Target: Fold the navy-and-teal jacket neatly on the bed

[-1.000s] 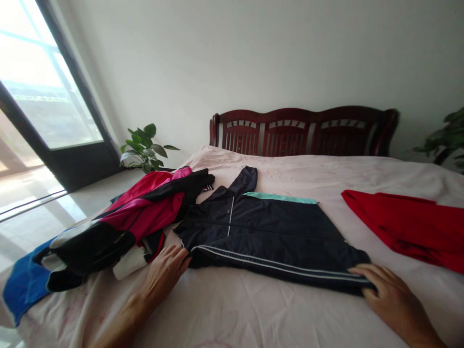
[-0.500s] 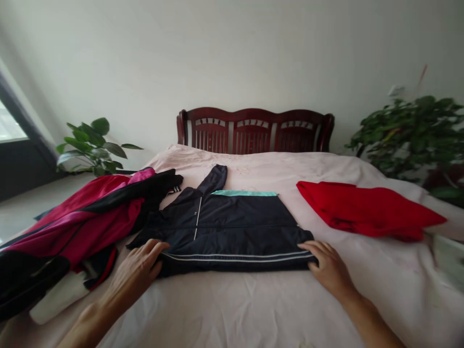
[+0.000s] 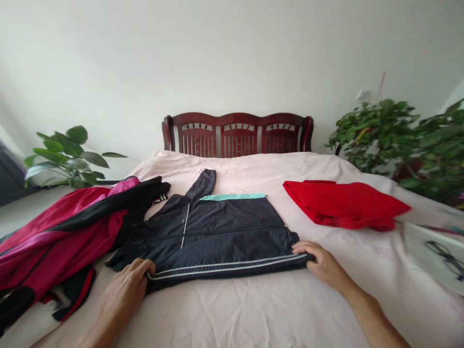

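A dark navy jacket (image 3: 224, 237) lies flat on the bed, its collar end to the left and its hem to the right. One sleeve stretches toward the headboard, and a mint-green strip runs along the far edge. White piping lines the near edge. My left hand (image 3: 132, 278) grips the near left corner of the jacket, fingers closed over the cloth. At the near right corner, my right hand (image 3: 321, 261) pinches the jacket's edge by the cuff end of the piping.
Pink and black jackets (image 3: 79, 227) are heaped at the left. A folded red garment (image 3: 344, 203) rests at the right, near glasses (image 3: 444, 256) on a pale flat item. Behind stand a wooden headboard (image 3: 237, 135) and leafy plants (image 3: 373, 130) at the right.
The view has turned a little to the right, bringing the glasses into sight. Both hands keep hold of the jacket's near edge, which now slants, lower at the left.
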Demonstrator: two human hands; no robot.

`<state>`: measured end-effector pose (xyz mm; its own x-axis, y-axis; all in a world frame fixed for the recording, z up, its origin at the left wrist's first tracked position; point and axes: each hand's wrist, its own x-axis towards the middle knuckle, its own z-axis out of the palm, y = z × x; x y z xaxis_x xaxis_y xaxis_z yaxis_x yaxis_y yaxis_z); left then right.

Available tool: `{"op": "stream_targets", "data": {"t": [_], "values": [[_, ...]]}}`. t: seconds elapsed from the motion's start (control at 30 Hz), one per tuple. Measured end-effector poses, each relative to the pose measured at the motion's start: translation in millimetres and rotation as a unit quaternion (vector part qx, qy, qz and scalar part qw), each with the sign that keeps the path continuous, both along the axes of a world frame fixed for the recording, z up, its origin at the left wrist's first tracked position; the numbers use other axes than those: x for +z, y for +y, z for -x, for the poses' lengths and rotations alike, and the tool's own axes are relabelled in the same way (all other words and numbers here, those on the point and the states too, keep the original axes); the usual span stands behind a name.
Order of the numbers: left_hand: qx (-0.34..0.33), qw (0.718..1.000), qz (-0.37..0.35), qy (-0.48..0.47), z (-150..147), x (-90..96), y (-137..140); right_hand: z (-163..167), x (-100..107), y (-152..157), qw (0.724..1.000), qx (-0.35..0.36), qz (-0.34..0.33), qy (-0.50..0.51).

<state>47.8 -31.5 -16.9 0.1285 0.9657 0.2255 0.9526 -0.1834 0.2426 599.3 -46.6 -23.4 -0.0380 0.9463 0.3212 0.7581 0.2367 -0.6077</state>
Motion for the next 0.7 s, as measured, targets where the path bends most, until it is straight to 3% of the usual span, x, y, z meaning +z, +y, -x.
{"op": "stream_targets", "data": {"t": [0.17,0.3,0.4,0.5,0.6,0.7], "values": [[-0.052,0.998,0.042,-0.018,20,-0.1,15,-22,14,-8,0.984,0.013,0.091,0.154],[-0.046,0.998,-0.043,0.011,-20,17.8,13,-15,42,-5,0.979,0.042,0.089,0.181],[-0.137,0.987,-0.086,0.024,-79,23.9,6,23,54,5,0.992,0.001,0.055,0.112],[-0.190,0.977,-0.074,0.060,-120,13.7,7,77,45,16,0.999,0.033,0.014,-0.027],[-0.144,0.984,-0.043,0.098,-122,-3.1,16,111,21,27,0.978,0.091,-0.015,-0.187],[-0.110,0.987,-0.013,0.113,-98,-11.1,24,109,-3,38,0.961,0.068,-0.001,-0.268]]}}
